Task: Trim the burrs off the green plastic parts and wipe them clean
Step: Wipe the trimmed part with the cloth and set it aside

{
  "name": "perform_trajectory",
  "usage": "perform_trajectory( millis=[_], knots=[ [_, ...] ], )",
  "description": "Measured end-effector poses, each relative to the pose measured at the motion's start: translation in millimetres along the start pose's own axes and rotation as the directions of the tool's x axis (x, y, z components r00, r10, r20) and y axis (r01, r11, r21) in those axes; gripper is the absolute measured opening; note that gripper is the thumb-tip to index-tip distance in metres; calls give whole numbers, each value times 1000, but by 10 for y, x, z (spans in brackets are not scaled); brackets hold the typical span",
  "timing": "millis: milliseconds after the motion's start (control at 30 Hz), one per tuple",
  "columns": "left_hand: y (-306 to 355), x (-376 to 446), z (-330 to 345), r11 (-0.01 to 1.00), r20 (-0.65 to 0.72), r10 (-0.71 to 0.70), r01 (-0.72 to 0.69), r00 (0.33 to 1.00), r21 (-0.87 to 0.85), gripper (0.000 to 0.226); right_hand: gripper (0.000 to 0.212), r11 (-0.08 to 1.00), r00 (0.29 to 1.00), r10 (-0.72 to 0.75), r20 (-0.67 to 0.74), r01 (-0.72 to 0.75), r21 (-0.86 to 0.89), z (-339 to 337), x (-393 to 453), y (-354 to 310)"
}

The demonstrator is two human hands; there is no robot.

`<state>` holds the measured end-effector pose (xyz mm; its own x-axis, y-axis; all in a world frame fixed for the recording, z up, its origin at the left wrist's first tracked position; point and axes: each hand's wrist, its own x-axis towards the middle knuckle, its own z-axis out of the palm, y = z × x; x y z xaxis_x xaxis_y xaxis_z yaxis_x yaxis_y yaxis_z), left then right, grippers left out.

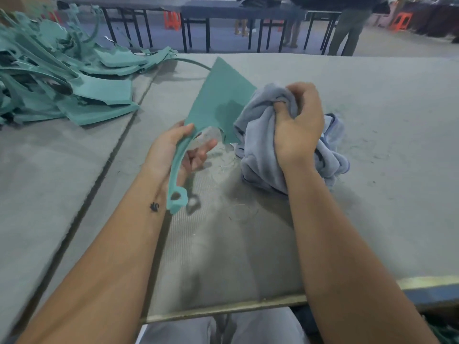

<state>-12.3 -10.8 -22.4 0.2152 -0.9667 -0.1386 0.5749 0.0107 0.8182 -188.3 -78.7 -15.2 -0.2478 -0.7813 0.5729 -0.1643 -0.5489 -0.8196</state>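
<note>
My left hand grips the narrow curved stem of a green plastic part, thumb on top. The part's wide flat blade points away from me above the table, and a small holed tab hangs at its near end by my wrist. My right hand clutches a bunched grey-blue cloth that touches the blade's right edge. A thin transparent film or burr shows between my left fingers under the stem.
A heap of similar green parts lies at the far left of the grey padded table. Fine trimmings are scattered near the middle. The table's metal front edge runs above my lap. Benches, stools and standing people are beyond.
</note>
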Motion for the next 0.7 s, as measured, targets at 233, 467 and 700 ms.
perform_trajectory(
  millis=[233, 467, 700],
  knots=[
    [-9, -57, 30, 991, 52, 17, -24, 999, 132, 30, 23, 929, 970, -82, 229, 158, -336, 124, -79, -23],
    [-35, 24, 47, 997, -16, 26, -25, 1000, 69, 19, 22, 883, 806, -182, 563, 386, -268, 326, -278, -104],
    [-59, 117, -37, 933, -95, 148, -107, 984, 342, 20, 26, 777, 740, 9, 672, 417, -471, 353, -236, -2]
  ],
)
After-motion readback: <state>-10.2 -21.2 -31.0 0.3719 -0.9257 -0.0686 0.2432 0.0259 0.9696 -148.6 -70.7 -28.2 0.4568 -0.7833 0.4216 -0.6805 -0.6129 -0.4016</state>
